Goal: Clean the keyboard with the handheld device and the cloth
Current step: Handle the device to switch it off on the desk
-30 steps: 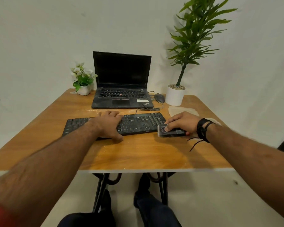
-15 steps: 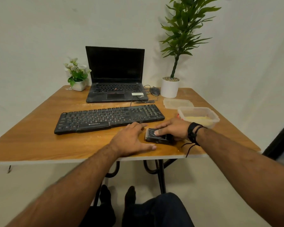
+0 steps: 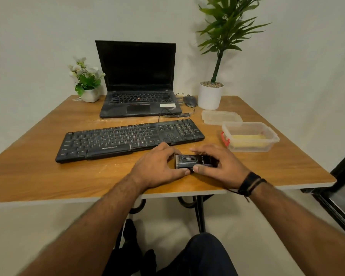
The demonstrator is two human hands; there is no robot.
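Head view: the handheld device (image 3: 195, 161), a small dark block with a clear window on top, lies on the wooden table (image 3: 48, 172) near the front edge, just in front of the right end of the black keyboard (image 3: 127, 139). The right hand (image 3: 217, 166) grips the device, fingers curled over its far side and thumb against the near side. The left hand (image 3: 157, 166) holds the device's left end, fingers curled at it and thumb along the table beside the right thumb. Keyboard lies slightly askew, untouched by either hand. A clear plastic container (image 3: 251, 136) (yellowish contents, possibly the cloth; cannot tell) stands right of the keyboard, its lid (image 3: 220, 117) behind it. Laptop (image 3: 137, 80) at the rear, screen dark.
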